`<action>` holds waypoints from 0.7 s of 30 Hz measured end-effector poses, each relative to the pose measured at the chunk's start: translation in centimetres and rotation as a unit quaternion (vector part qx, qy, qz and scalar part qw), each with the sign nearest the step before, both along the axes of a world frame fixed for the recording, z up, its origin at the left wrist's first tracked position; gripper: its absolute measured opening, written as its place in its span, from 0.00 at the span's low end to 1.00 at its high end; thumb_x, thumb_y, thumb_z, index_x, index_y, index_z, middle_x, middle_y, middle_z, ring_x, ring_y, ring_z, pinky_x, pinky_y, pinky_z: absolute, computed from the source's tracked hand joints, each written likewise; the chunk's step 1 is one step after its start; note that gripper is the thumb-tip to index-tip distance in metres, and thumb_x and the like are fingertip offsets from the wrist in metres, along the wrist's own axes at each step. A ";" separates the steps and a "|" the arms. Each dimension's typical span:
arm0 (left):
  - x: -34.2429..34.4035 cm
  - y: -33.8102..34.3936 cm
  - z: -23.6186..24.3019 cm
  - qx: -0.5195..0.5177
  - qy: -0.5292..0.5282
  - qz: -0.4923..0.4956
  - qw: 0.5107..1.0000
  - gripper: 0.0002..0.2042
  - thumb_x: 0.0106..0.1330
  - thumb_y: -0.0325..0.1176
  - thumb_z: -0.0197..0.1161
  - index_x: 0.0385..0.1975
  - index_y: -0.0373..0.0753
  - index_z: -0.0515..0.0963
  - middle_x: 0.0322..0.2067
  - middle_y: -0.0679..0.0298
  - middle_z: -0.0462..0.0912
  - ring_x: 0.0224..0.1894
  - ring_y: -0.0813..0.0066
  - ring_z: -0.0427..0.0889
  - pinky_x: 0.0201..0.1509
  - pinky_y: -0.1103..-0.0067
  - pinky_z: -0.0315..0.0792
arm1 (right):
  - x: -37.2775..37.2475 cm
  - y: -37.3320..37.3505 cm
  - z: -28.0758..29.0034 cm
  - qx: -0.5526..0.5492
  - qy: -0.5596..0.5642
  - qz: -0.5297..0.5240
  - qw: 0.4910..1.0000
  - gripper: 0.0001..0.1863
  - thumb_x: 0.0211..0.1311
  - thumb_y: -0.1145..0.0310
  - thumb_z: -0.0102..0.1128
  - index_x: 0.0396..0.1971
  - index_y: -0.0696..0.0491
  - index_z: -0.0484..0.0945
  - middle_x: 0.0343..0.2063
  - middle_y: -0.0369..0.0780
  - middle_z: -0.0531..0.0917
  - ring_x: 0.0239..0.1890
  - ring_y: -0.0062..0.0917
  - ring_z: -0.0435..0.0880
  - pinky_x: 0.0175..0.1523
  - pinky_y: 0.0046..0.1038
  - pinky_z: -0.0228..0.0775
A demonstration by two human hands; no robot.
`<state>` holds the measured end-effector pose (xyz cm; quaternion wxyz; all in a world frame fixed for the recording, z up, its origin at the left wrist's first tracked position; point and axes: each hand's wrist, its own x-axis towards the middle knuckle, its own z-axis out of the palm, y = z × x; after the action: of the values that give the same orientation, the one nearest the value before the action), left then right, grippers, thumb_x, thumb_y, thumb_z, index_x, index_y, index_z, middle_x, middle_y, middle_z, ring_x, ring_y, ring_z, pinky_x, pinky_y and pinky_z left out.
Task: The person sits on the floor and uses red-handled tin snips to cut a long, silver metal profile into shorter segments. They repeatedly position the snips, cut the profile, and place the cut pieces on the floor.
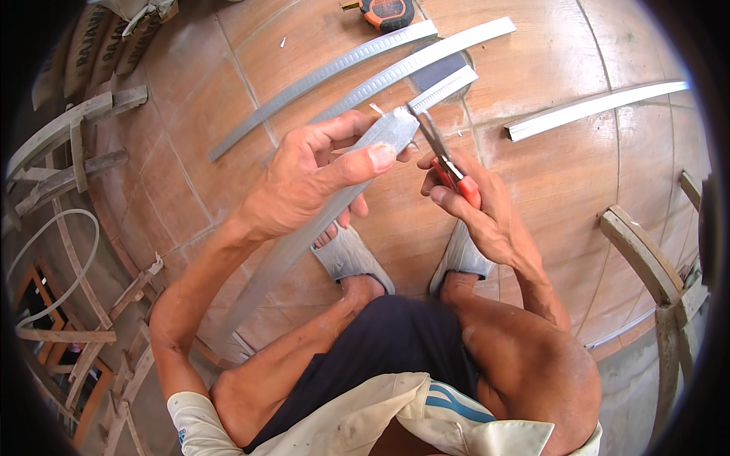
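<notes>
My left hand (308,178) is closed around a long grey metal channel (300,232), thumb on top near its far end. The channel slants down toward my left leg. In my right hand (487,209) is a pair of red-handled tin snips (456,178), gripped by the handles. Their dark blades reach up to the channel's far end; whether they bite into the metal I cannot tell. A short ribbed metal piece (449,87) shows just beyond that end. Two longer ribbed metal strips, a grey one (319,83) and a brighter one (426,61), lie on the floor beyond.
An orange and black tape measure (386,12) lies at the far edge. Another metal channel (593,110) rests on the tiled floor (547,205) to the right. Wooden frames stand at the left (76,152) and right (642,251). Sacks (95,45) are stacked far left.
</notes>
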<state>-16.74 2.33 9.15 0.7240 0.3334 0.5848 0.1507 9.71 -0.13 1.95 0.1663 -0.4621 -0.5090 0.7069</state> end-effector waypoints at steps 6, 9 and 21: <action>-0.5 -0.3 -0.4 0.003 0.002 -0.048 0.999 0.29 0.73 0.45 0.68 0.66 0.29 0.76 0.55 0.55 0.87 0.28 0.78 0.86 0.29 0.82 0.80 | 0.0 0.7 1.3 -0.010 0.005 0.036 0.999 0.19 0.69 0.67 0.62 0.56 0.59 0.79 0.36 0.46 0.85 0.40 0.36 0.85 0.51 0.35 0.76; -0.3 -0.3 -0.3 0.001 -0.004 -0.048 0.999 0.28 0.71 0.41 0.71 0.64 0.28 0.77 0.51 0.55 0.88 0.29 0.78 0.86 0.31 0.81 0.80 | 0.2 0.4 1.6 -0.002 -0.011 0.034 0.999 0.18 0.69 0.67 0.62 0.55 0.59 0.80 0.35 0.47 0.85 0.39 0.38 0.85 0.50 0.36 0.75; 0.7 -2.0 0.2 0.127 -0.013 -0.019 0.992 0.27 0.68 0.38 0.79 0.61 0.27 0.82 0.46 0.62 0.88 0.43 0.80 0.83 0.48 0.80 0.78 | 0.2 0.1 1.3 0.082 -0.028 0.049 0.995 0.15 0.69 0.70 0.64 0.52 0.57 0.78 0.34 0.49 0.83 0.35 0.43 0.82 0.45 0.38 0.74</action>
<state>-16.06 0.33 9.34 0.6860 0.4318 0.5450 0.2143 9.94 -0.04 3.23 0.1540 -0.4409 -0.5916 0.6572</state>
